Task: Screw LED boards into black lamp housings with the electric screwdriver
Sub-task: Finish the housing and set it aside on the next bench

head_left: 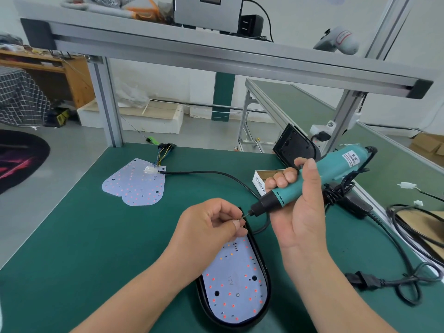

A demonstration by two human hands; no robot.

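Here, the right hand (296,212) is gripping the teal electric screwdriver (324,174), its bit pointing left at a small screw (236,220) that the left hand (210,224) is pinching above the far end of the black lamp housing (268,287). An LED board (237,284) is lying inside that housing, near on the green table (96,236); loose boards (137,183) are lying far left.

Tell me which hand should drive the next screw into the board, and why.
Right. The right hand grips the electric screwdriver, bit angled toward the LED board in the black housing. The left hand only pinches a screw at the bit's tip, so it likely just feeds.
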